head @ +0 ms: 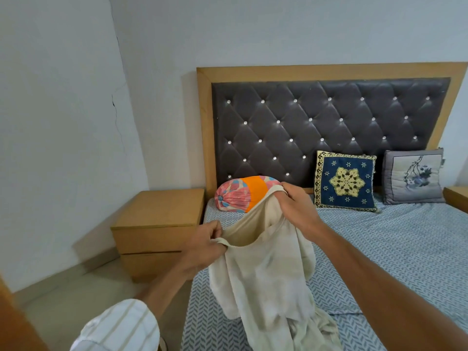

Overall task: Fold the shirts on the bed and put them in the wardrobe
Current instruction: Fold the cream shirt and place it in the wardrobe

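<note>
A cream shirt (266,279) hangs in the air over the left side of the bed (405,249), its lower part trailing onto the patterned blue sheet. My left hand (202,245) pinches one side of its neck opening. Higher up and further back, my right hand (298,206) grips the other side of the opening. The neck hole gapes between the two hands. No wardrobe is in view.
A pink and orange bolster (238,193), a navy embroidered cushion (345,182) and a grey floral cushion (412,177) lean at the padded headboard (329,117). A wooden bedside cabinet (157,229) stands left of the bed, against the wall. A wooden edge (12,320) shows at bottom left.
</note>
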